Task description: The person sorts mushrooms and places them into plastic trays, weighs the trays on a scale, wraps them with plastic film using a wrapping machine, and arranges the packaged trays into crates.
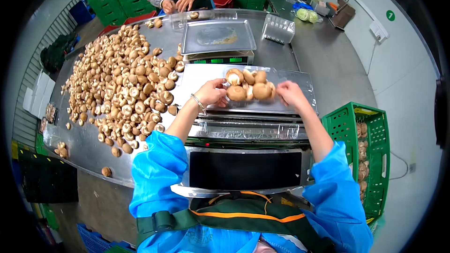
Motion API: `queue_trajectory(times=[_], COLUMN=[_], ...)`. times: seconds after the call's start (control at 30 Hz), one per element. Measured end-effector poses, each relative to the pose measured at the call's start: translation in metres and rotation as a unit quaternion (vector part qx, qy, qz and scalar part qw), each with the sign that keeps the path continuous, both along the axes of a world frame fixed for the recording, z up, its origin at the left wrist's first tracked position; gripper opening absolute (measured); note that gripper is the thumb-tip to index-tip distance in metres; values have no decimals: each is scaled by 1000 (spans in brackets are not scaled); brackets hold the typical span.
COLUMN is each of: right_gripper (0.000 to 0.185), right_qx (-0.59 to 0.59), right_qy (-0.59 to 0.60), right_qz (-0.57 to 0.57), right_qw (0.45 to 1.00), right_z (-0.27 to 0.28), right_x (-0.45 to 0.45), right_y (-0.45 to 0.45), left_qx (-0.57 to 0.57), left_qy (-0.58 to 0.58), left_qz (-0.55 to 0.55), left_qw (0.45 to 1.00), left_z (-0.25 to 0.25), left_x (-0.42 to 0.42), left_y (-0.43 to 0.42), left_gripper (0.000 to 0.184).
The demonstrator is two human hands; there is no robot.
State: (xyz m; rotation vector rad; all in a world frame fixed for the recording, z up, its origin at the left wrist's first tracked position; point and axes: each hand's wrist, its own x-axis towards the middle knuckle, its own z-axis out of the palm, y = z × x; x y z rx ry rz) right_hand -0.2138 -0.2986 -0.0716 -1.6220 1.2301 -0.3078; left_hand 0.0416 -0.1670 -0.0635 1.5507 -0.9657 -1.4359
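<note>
A clear tray of brown mushrooms [250, 85] lies on the white top of a wrapping machine [243, 131]. My left hand [213, 93] is at the tray's left end, its fingers curled against the edge. At the right end is my right hand [291, 94], slightly blurred, its fingers drawn together beside the mushrooms; what they pinch, if anything, is unclear. Clear plastic film [295, 82] spreads to the right of the tray. Just beyond stands a scale [218, 37] with a metal pan and green-lit displays.
A large heap of loose mushrooms [126, 84] covers the left of the steel table [89, 147]. Stacked clear trays [278, 28] stand right of the scale. A green crate [382, 159] with packed mushrooms is at my right. Across the table, a co-worker's hands [180, 3] are near another clear tray.
</note>
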Motion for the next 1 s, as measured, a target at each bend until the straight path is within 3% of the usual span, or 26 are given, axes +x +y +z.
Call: queue_trajectory(times=[0.07,0.1,0.17,0.2,0.23,0.3,0.37,0.43,0.47,0.5,0.57,0.6,0.63,0.67,0.7,0.73,0.77,0.8,0.83,0.9,0.93,0.97,1.0], right_gripper=[33,30,25,24,26,32,37,39,36,34,30,22,21,22,24,25,23,24,23,25,21,16,15], right_qx=[32,41,-195,-230,-268,-360,-381,-417,-452,-376,-213,-90,91,269,346,418,457,571,520,402,385,208,165], right_qy=[43,50,25,49,70,284,313,304,250,187,57,-73,-139,-199,-303,-377,-440,-563,-620,-711,-725,-745,-698], right_qz=[18,15,-15,-38,-64,-27,25,53,69,56,30,46,-15,-76,-108,-140,-97,23,80,196,80,-1,-79], right_qw=[998,998,980,971,959,888,870,855,853,906,975,992,986,939,881,815,767,597,582,542,566,634,692], right_z=[16,19,1,-3,-3,-5,-12,-18,-23,-21,-14,-11,7,21,17,20,30,42,56,89,110,126,139], right_x=[-24,-35,-73,-95,-110,-118,-98,-77,-75,-79,-92,-107,-120,-133,-146,-153,-159,-156,-147,-121,-97,-57,-22], right_y=[23,34,51,61,71,96,110,110,105,106,100,108,122,137,151,162,169,159,143,88,58,38,12], left_qx=[26,8,-29,-131,-227,-6,-34,-69,-115,-163,-95,-79,43,96,24,51,16,1,-74,-347,-379,-402,-412], left_qy=[27,-24,-130,-364,-576,-703,-734,-706,-653,-651,-417,-273,-40,82,170,378,510,631,649,580,522,453,381], left_qz=[-21,-11,10,38,59,20,31,12,38,57,111,115,144,162,143,136,110,73,-2,-51,7,69,132], left_qw=[999,1000,991,921,783,711,678,705,748,739,897,952,988,979,975,914,853,772,758,735,764,793,817], left_z=[3,9,15,11,10,33,6,-12,-16,-17,-12,1,20,25,18,14,20,26,53,54,71,89,108], left_x=[-6,-11,-20,-23,-25,-40,-45,-49,-50,-47,-32,-24,-22,-19,-20,-26,-34,-43,-49,-24,-18,-12,-5], left_y=[15,28,64,94,118,138,136,120,113,106,113,130,148,170,197,214,218,222,204,142,101,61,20], left_gripper=[52,50,45,39,36,36,38,34,30,25,27,25,23,24,27,29,27,26,25,26,27,28,30])
